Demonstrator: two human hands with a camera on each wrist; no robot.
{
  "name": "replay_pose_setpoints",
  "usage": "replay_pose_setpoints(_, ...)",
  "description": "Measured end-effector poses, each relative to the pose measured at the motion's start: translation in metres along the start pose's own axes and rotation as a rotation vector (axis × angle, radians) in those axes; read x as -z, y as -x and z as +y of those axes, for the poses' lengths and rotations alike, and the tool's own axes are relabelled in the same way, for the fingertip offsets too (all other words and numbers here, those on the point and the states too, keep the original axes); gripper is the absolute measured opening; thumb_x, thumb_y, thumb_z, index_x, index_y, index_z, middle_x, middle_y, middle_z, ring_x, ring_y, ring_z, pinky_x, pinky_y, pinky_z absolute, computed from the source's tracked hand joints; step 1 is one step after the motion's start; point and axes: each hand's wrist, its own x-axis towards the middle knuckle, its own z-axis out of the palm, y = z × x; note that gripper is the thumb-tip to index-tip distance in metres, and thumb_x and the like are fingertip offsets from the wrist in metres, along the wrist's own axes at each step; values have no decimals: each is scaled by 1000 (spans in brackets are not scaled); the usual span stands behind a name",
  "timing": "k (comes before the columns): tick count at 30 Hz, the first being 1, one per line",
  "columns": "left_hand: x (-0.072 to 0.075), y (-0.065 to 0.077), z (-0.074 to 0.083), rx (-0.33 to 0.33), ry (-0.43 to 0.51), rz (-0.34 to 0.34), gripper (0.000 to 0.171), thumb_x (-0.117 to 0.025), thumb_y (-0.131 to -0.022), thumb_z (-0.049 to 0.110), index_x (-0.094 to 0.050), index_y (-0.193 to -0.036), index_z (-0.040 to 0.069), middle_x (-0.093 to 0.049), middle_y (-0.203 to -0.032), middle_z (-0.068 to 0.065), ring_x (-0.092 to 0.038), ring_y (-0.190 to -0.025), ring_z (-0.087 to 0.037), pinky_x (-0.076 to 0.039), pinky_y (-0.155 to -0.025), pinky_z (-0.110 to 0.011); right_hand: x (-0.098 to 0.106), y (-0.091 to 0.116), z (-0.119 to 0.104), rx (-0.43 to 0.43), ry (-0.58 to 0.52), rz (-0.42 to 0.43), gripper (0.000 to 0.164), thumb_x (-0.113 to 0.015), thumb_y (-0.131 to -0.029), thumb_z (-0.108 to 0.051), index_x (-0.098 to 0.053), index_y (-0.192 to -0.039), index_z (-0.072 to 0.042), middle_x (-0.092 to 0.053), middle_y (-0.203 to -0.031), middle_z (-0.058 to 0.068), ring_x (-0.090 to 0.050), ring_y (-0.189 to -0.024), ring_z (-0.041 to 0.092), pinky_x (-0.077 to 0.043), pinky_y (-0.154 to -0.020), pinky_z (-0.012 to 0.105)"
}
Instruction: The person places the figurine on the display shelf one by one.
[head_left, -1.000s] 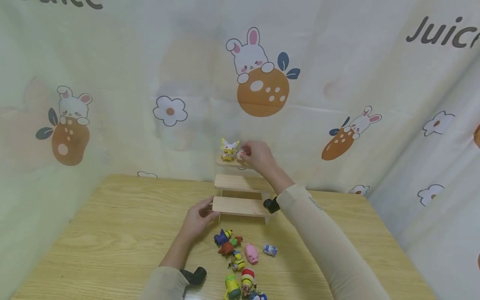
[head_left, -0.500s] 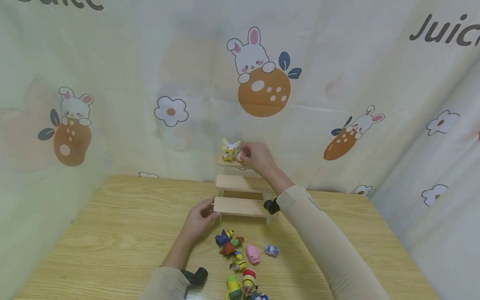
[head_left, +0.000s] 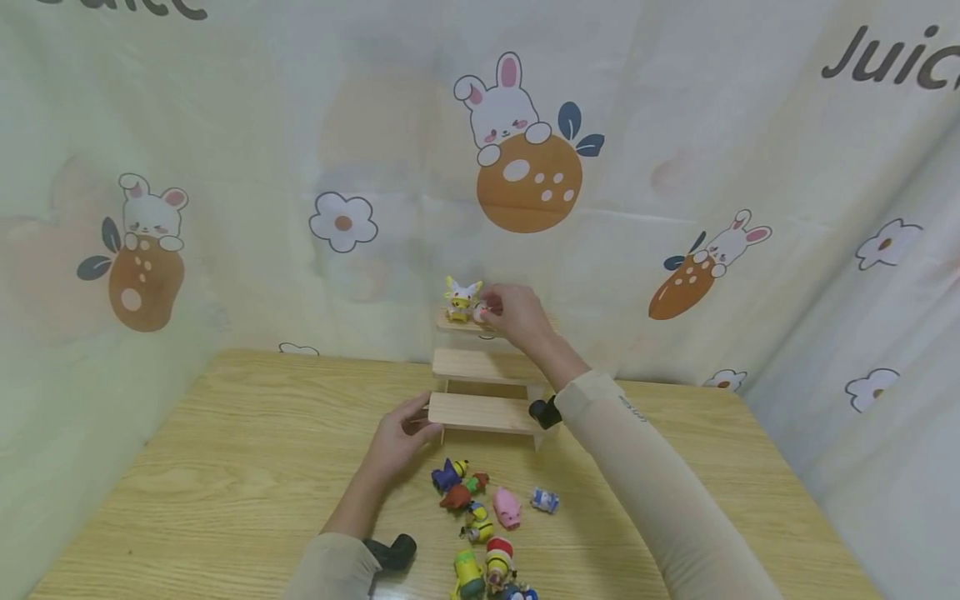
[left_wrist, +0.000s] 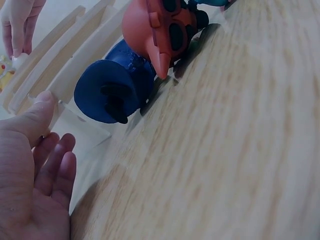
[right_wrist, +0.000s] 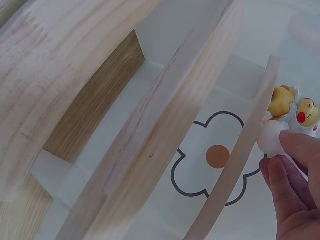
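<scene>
A three-tier wooden display riser [head_left: 483,410] stands at the back of the table. On its top tier sits a yellow figurine [head_left: 461,302] in a white eared hood. Just right of it, my right hand [head_left: 521,315] pinches a small white rounded figurine [right_wrist: 271,138] between thumb and fingers, right at the top tier's edge. My left hand [head_left: 397,435] grips the left end of the lowest tier, the thumb [left_wrist: 44,100] at the board's edge and the other fingers curled below. Most of the white figurine is hidden behind the right hand.
In front of the riser lie a blue-caped figurine [head_left: 447,475], a red one [head_left: 455,497], a pink pig [head_left: 507,508], a blue-and-white figurine [head_left: 544,500] and several yellow ones [head_left: 468,573]. A printed curtain [head_left: 405,275] hangs close behind the riser.
</scene>
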Motion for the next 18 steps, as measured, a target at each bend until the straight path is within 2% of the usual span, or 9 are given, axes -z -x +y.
replay_pose_setpoints(18, -1, 0, 1, -17, 4, 7, 61, -71, -85, 17, -46, -140, 9, -58, -130, -14, -63, -105, -29, -54, -91, -37, 6, 1, -4, -9, 5, 2, 27, -68, -88, -18, -66, -111, -5, -70, -108, 11, -66, -98, 23, -55, -88, 35)
